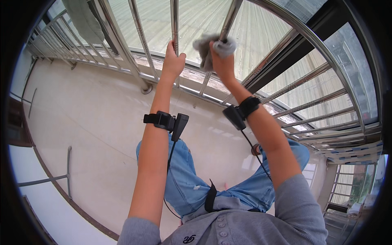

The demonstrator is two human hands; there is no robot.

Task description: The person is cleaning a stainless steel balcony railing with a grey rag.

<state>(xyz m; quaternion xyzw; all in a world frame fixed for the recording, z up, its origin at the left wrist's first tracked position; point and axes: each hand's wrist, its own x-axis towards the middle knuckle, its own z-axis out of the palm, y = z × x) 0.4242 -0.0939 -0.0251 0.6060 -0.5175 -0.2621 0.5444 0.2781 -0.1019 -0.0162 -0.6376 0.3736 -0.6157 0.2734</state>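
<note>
Before me runs a shiny metal railing with a curved top rail and several upright bars. My left hand is wrapped around one metal bar, thumb to the side. Farther right, my right hand grips a grey cloth that is bunched around another bar. The cloth is blurred at its edges. Part of that bar is hidden under cloth and fingers; its lower end shows below.
Beyond the railing stand window panes with a dark frame; a ribbed roof lies outside. Grey fabric hangs at upper left. A metal stand's leg rests on the tiled floor. Checked cloth hangs at right.
</note>
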